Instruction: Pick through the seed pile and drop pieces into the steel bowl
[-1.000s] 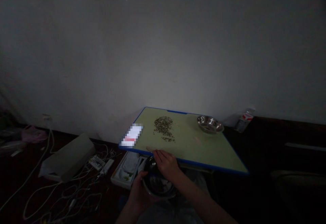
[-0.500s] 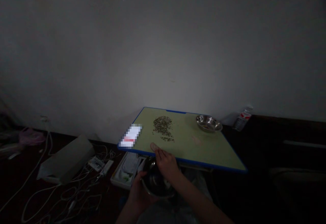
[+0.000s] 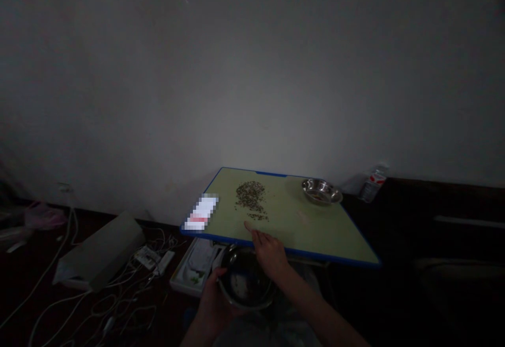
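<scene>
Closest to me, below the table's front edge, a shiny metal bowl [image 3: 244,281] sits against the person's left hand [image 3: 215,297], the thumb over its rim and the other fingers out of sight beneath. Just above the bowl and partly across its far side, the right hand [image 3: 271,255] is closed, fingers drawn together round the handle of a pale utensil [image 3: 248,226]; in this gloom I'd call it a spoon, though only its rounded tip shows clearly. That tip points over the blue-edged tabletop [image 3: 331,236], just short of a scatter of dark, seed-like bits [image 3: 250,195], which lie beyond the right hand and apart from its fingers.

Lower left, a white tray [image 3: 183,278] of odds and ends stands below the tabletop. On its left corner, a bright rectangle [image 3: 202,212] is blurred into blocks, a red band across it, no word readable. Farther right rests a second metal bowl [image 3: 321,192]. Beyond it, by the wall [image 3: 268,73], leans a clear bottle [image 3: 374,184] with a red-and-white label, its lettering too small to read.
</scene>
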`<act>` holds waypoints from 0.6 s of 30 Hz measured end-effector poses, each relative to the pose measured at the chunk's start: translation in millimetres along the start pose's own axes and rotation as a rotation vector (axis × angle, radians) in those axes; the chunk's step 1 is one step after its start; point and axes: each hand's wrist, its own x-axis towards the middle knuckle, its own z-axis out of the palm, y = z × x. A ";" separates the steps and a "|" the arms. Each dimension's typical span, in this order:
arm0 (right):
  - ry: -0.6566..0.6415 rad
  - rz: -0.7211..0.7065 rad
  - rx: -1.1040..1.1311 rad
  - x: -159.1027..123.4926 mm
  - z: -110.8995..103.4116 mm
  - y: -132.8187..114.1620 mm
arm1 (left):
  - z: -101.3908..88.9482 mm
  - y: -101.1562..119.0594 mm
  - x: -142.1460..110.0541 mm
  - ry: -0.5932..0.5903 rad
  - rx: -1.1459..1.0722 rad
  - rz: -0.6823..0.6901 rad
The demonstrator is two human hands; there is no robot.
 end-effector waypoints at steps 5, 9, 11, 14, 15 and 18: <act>0.032 0.158 0.119 10.3 -5.0 25.3 | -3.9 -1.3 1.7 0.014 -0.001 0.010; 0.028 0.343 0.347 22.0 -3.4 51.3 | -3.5 -3.3 0.6 -0.002 -0.003 0.013; 0.004 0.367 0.486 26.1 -0.8 60.1 | -2.4 -3.5 -0.1 -0.009 -0.002 0.002; -0.037 0.373 0.592 29.9 2.0 66.0 | -1.4 -3.1 -0.3 -0.005 0.003 -0.003; -0.045 0.377 0.598 31.1 2.3 66.3 | -1.3 -2.9 -0.2 -0.001 0.006 -0.003; -0.079 0.374 0.579 36.2 0.7 65.0 | -1.6 -1.9 0.8 0.017 0.019 -0.005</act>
